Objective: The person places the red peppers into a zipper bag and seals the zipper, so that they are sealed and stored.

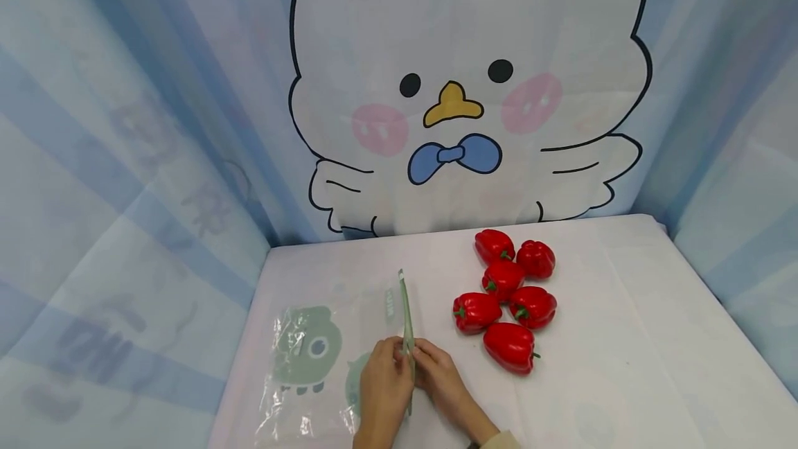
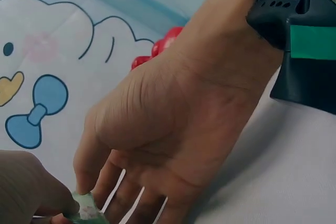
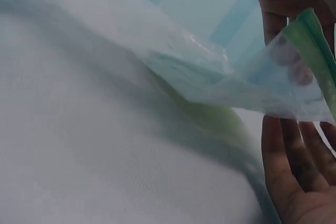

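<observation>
A clear plastic zip bag (image 1: 368, 296) with green cartoon prints lies at the left of the white table, its green zip edge (image 1: 407, 310) raised toward me. My left hand (image 1: 388, 383) pinches that edge from the left. From the right, my right hand (image 1: 439, 376) grips the same edge, fingertips close to the left ones. In the left wrist view, a bit of green zip strip (image 2: 86, 208) shows between the fingers of both hands. The right wrist view shows the clear film (image 3: 252, 87) stretched out from the green strip (image 3: 315, 51).
Several red bell peppers (image 1: 511, 346) lie grouped to the right of my hands. A white cloth covers the table (image 1: 623, 338). Behind it hangs a curtain (image 1: 455, 19) with a cartoon bird, and blue striped curtains (image 1: 125, 192) close in the sides.
</observation>
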Demonstrator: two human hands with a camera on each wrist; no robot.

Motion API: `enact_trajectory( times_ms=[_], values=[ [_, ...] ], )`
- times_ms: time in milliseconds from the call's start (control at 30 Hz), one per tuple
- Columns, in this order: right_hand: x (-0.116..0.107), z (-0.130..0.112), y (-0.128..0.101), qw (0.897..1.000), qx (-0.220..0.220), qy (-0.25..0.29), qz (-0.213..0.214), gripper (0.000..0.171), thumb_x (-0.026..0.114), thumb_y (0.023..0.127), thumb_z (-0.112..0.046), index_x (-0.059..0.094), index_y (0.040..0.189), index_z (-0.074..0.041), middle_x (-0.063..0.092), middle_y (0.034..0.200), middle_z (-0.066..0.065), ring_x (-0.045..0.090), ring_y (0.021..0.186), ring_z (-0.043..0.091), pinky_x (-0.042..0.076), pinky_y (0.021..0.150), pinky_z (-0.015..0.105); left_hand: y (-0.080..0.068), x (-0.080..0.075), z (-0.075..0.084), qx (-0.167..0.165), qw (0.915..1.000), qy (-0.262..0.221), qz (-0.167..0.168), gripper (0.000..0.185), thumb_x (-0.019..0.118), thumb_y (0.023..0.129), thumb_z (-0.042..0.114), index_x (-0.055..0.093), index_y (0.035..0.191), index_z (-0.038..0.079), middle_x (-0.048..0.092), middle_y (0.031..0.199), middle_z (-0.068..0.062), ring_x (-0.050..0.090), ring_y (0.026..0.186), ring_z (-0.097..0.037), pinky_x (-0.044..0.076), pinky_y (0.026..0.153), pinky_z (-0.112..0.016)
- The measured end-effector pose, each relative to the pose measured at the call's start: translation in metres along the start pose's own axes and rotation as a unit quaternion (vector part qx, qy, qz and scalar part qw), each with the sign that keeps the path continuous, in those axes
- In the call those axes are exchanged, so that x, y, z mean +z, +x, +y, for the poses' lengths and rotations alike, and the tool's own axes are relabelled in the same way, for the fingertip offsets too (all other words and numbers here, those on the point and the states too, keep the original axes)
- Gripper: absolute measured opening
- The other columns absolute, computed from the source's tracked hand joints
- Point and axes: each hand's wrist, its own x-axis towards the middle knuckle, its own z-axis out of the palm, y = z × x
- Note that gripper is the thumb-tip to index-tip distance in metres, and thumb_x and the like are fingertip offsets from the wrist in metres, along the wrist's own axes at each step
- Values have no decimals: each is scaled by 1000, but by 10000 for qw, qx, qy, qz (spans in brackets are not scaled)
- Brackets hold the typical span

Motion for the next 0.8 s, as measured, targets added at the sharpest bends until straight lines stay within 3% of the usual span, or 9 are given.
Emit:
enact_trajectory(
  times_ms=[133,300,533,800],
  values=[
    [0,-2,2,9951,-65,-799,582,40,56,106,-16,57,137,9,75,118,8,72,97,6,62,78,25,-1,0,-3,51,9997,210,106,21,75,84,-2,73,104,2,61,83,-2,54,61,-8,44,53,-23],
    [3,-7,3,9823,-103,-1457,1174,37,58,99,-10,60,132,7,72,113,19,66,87,8,60,67,26,-1,0,-6,514,9958,591,473,23,76,80,-7,73,101,2,61,84,-5,58,59,-14,48,51,-27],
    [8,-8,8,9646,-80,-2088,1610,30,66,94,-10,64,120,6,71,92,12,59,66,10,54,55,23,-4,-4,-7,1078,9820,1156,1035,24,80,75,-6,74,95,4,60,85,-3,61,62,-17,49,48,-27],
    [4,-2,12,9428,-351,-2657,1983,18,71,91,-7,66,106,4,67,77,6,56,53,7,49,45,22,0,-16,-9,1514,9730,914,1481,26,79,71,-10,73,93,2,60,85,-5,60,64,-16,51,50,-25]
  ],
)
